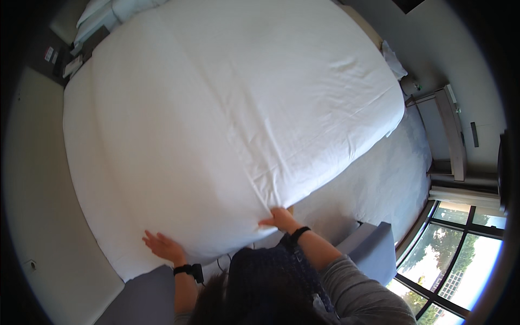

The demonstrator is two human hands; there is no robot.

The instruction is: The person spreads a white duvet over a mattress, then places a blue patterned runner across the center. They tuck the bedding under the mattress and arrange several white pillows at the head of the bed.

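A wide white bed sheet [162, 119] covers the bed, with creases running from its middle down to the near edge. At that near edge, my right hand [280, 219] grips the sheet where the creases gather; some of its fingers are hidden behind the fabric. To the left, my left hand [162, 247] lies at the sheet with fingers apart, holding nothing. I cannot tell whether its palm presses on the cloth. Both wrists wear dark bands.
Grey upholstered seats [368, 252] stand close to the bed's near side, with another grey piece [138, 295] at lower left. Pale carpet [379, 179] runs along the right. Beyond it are a desk [449, 130] and a window [455, 254]. White pillows [111, 16] lie far left.
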